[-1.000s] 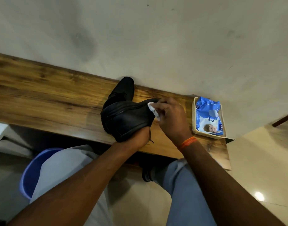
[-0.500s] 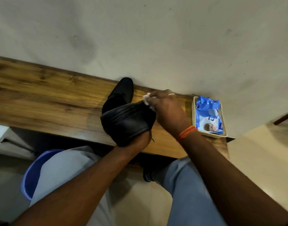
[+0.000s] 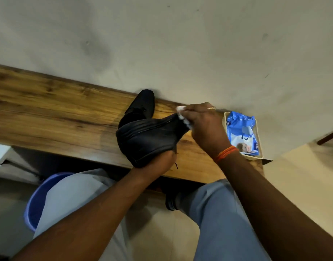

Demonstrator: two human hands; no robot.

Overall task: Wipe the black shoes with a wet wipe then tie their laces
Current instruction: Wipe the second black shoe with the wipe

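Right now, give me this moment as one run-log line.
phase: wiping | left hand: holds black shoe | right hand: rubs wet wipe on it | second shoe: on table | laces: untied

A plain indoor room, likely a home, is suggested by a long wood-grain shelf (image 3: 49, 113) fixed to a bare beige plastered wall (image 3: 180, 44), pale glossy floor tiles (image 3: 162, 238) and a blue plastic bucket (image 3: 35, 208).

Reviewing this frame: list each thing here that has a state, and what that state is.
Held black shoe: lifted off the table, sole towards the camera, being wiped.
Second black shoe: resting on the wooden table.
Wet wipe: crumpled, pressed on the held shoe.
Left hand: grip on the held shoe.
Right hand: pinching the wipe.
Wipes packet: lying in a tray.
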